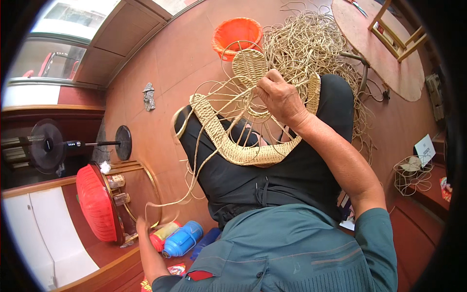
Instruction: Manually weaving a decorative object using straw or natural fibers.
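Observation:
A half-woven straw-cord piece lies across my lap, its pale U-shaped band (pixel 253 155) resting on my thighs. Its small oval woven panel (pixel 249 65) stands at the far end, with thin rods and loose strands between the two. My right hand (pixel 281 95) is closed in a pinch on the cord strands just below the oval panel. A long cord strand (pixel 196 168) sweeps from there down to the left, to my left hand (pixel 142 225), which is drawn far out to the side. The left fingers are small and blurred, but the strand runs into them.
Beyond my knees lie a big tangled heap of cord (pixel 309 44) and an orange bucket (pixel 237 36). A round board (pixel 389 53) carries a wooden stool frame at far right. On the left are a fan (pixel 124 142), a red-covered basket (pixel 97 202) and a blue flask (pixel 182 239).

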